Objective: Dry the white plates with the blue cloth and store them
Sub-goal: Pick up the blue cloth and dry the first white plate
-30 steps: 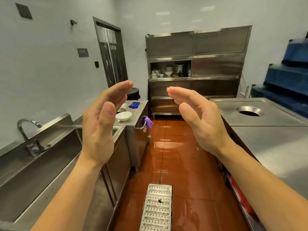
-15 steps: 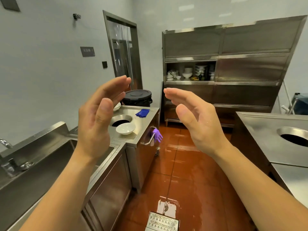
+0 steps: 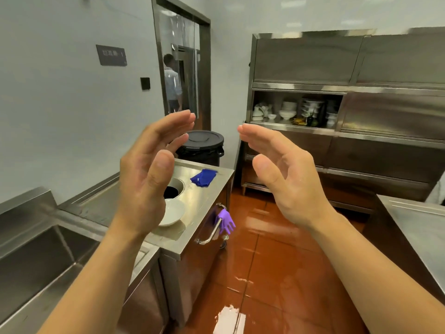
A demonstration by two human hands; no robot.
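My left hand (image 3: 149,172) and my right hand (image 3: 281,174) are raised in front of me, palms facing each other, fingers spread, both empty. Behind my left hand a white plate (image 3: 172,214) lies on the steel counter (image 3: 204,201), partly hidden by my wrist. The folded blue cloth (image 3: 203,177) rests farther back on the same counter. An open shelf (image 3: 296,125) in the steel cabinet at the back holds stacked white dishes (image 3: 287,110).
A round hole (image 3: 174,189) opens in the counter by the plate. A purple glove (image 3: 225,220) hangs on the counter's handle. A black bin (image 3: 204,147), a sink (image 3: 31,259) at left, another counter (image 3: 421,230) at right, a wet red floor (image 3: 277,273). A person (image 3: 172,83) stands beyond the doorway.
I have moved forward along the aisle, so the counter, plate, cloth and cabinet are nearer. My hands keep the same raised, open pose.
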